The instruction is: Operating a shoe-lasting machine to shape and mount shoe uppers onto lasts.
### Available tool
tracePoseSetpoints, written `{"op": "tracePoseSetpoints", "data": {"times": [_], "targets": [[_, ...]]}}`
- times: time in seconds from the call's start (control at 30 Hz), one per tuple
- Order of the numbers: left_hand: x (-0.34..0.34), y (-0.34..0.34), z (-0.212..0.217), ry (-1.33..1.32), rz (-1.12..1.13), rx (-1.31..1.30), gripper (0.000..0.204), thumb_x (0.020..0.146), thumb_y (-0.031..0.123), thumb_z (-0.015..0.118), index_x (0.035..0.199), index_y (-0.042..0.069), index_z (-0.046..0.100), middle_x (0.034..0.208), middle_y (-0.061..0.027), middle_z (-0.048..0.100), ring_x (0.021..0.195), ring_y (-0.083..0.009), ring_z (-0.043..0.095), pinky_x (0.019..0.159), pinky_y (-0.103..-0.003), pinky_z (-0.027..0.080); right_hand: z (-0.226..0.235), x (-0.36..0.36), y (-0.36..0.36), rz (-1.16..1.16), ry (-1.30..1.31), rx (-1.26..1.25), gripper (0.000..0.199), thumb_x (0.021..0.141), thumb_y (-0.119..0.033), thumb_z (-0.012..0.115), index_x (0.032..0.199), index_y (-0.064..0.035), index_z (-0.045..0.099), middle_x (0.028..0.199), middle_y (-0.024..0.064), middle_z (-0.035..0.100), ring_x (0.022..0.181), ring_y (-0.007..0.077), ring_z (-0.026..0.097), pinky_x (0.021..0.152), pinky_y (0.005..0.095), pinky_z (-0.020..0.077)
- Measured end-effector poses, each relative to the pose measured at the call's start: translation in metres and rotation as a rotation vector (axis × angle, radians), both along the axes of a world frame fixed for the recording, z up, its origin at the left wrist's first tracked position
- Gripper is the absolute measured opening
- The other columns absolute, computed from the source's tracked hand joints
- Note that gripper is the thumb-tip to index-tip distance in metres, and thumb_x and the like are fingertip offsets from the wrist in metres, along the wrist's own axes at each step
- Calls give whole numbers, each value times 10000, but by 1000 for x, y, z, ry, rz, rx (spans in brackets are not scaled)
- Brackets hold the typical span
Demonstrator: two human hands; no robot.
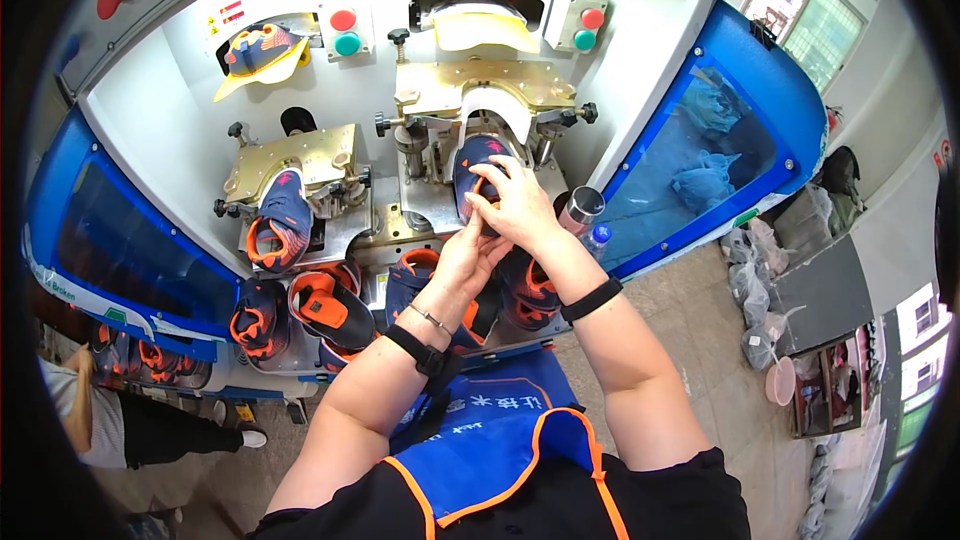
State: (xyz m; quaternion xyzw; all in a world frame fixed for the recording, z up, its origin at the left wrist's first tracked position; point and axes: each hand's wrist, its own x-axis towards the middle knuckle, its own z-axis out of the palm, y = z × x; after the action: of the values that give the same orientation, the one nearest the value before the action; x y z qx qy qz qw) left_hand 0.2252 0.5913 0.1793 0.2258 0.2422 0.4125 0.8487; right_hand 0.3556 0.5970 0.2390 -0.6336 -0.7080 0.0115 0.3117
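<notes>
A navy and orange child's shoe (pixel 474 166) sits on the right-hand brass station (pixel 470 90) of a white and blue machine. My right hand (pixel 518 202) presses on it from the right, fingers curled over its upper. Just below, my left hand (pixel 468 256) touches the shoe's lower end and the right hand. A second matching shoe (pixel 280 222) rests in the left brass station (pixel 290 158) with nobody touching it. Both wrists wear black bands.
Several more navy and orange shoes (pixel 325 308) lie on the machine's front ledge. A metal cup (pixel 582 208) and a plastic bottle (pixel 597 238) stand at the right. Red and green buttons (pixel 345 32) sit on the back panel. Another person (pixel 110 420) crouches at lower left. Bagged goods (pixel 750 280) lie on the floor at right.
</notes>
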Motion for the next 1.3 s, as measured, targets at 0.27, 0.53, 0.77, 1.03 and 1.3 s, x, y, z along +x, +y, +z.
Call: {"op": "tracePoseSetpoints", "data": {"times": [0.27, 0.53, 0.77, 1.03, 1.3], "targets": [[8, -4, -2, 56, 16, 4, 529, 1065, 487, 566, 1439, 117, 509, 1286, -121, 616, 1193, -244, 632, 1038, -401, 532, -1, 14, 2, 54, 24, -41, 375, 931, -378, 708, 1268, -220, 670, 1400, 111, 560, 1252, 385, 568, 1059, 480, 501], [6, -2, -1, 97, 31, -16, 557, 1067, 479, 574, 1454, 88, 492, 1334, -152, 571, 1209, -311, 624, 1029, -440, 535, -8, 12, 3, 60, 73, 44, 336, 883, -328, 760, 1198, -233, 695, 1360, 126, 576, 1191, 416, 588, 999, 513, 535], [6, -2, -6, 73, 25, -22, 565, 1066, 474, 576, 1451, 71, 482, 1328, -169, 575, 1210, -324, 628, 1033, -446, 536, -7, 13, 4, 51, 58, -13, 353, 889, -343, 752, 1209, -210, 690, 1400, 161, 564, 1233, 425, 578, 1025, 515, 523], [4, -1, -13, 105, 28, -53, 608, 1046, 486, 604, 1436, 36, 477, 1309, -161, 609, 1233, -288, 622, 1053, -415, 535, -12, 9, 5, 16, -38, -124, 430, 948, -369, 675, 1307, -133, 662, 1498, 252, 496, 1377, 448, 497, 1111, 520, 471], [5, -4, -28, 72, 58, -72, 548, 1045, 455, 625, 1378, 28, 537, 1263, -158, 613, 1185, -314, 650, 1016, -428, 555, -22, 12, 7, 41, -40, -141, 493, 972, -369, 638, 1395, -122, 579, 1555, 265, 439, 1420, 507, 431, 1125, 560, 453]]}}
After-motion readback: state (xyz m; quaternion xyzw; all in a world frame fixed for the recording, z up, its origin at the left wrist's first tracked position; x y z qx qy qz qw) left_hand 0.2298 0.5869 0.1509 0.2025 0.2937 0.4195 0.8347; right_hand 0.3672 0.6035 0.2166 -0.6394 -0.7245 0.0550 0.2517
